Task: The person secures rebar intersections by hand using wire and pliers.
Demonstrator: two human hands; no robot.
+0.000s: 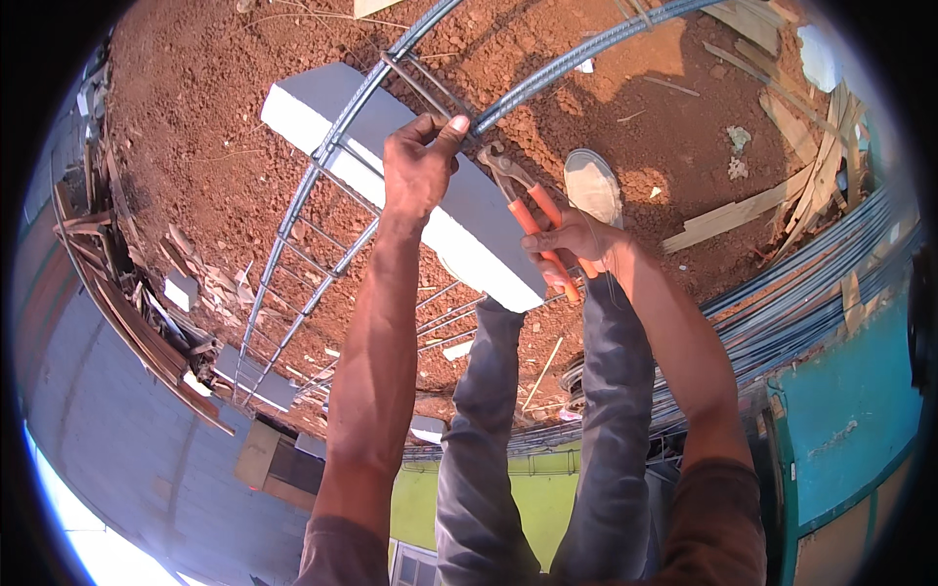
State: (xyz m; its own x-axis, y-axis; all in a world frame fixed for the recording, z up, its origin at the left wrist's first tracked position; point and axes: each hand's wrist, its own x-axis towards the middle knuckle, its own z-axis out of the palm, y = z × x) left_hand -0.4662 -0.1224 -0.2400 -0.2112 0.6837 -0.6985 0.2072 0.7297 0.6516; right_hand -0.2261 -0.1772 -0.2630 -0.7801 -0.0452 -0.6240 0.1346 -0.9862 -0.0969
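Note:
My left hand is closed, thumb and forefinger pinched at a corner of a rebar cage, where a thin cross stirrup meets a long ribbed bar. Whether a tie wire is also between those fingertips is hidden. My right hand grips pincers by their orange handles. Their metal jaws lie just right of my left fingertips, close to that joint. A thin wire hangs below my right hand. Beneath the cage and both hands, a long white block lies slantwise.
Reddish loose soil covers the ground. My shod foot stands right of the block. Bundled steel bars and wooden planks lie at the right. Scrap wood lines the left, beside a grey wall.

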